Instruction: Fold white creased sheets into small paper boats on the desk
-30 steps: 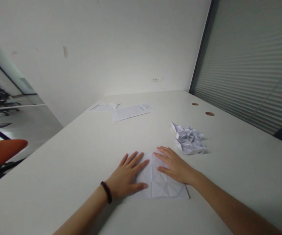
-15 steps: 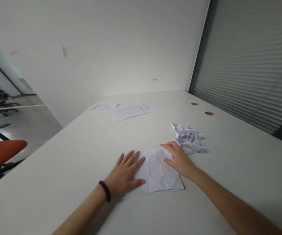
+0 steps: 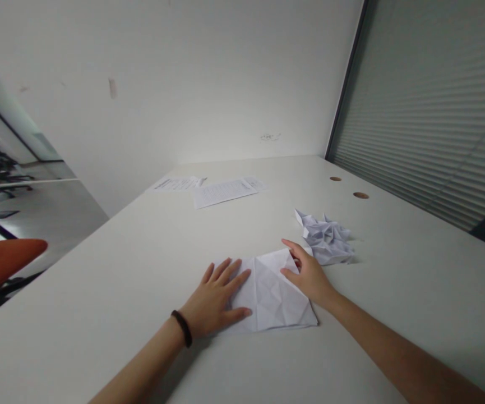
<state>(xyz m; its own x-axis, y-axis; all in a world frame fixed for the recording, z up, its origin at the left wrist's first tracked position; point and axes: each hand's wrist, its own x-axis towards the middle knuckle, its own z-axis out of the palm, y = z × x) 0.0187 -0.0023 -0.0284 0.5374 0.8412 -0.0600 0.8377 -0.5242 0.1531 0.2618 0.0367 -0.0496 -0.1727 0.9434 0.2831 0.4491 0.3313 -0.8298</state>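
Note:
A creased white sheet of paper (image 3: pixel 273 300) lies folded on the table in front of me, its surface marked with crossing fold lines. My left hand (image 3: pixel 219 294), a dark band at its wrist, is flat on the paper's left part with the fingers spread. At the far right edge, my right hand (image 3: pixel 307 275) has the paper between its thumb, which rests on top, and curled fingers behind the edge. Its index finger stretches past the far corner, which looks slightly raised. Just beyond this hand sits a crumpled, pleated piece of white paper (image 3: pixel 328 241).
Printed sheets (image 3: pixel 225 192) and another printed page (image 3: pixel 177 184) lie farther back on the white table (image 3: pixel 141 247). Two round holes (image 3: pixel 360 195) pierce the tabletop near the window blinds (image 3: pixel 427 129). An orange chair (image 3: pixel 7 264) stands off the left edge.
My right index finger has lifted off the paper and moved out past its far edge, and the far right corner has risen a little. My left hand stays in place.

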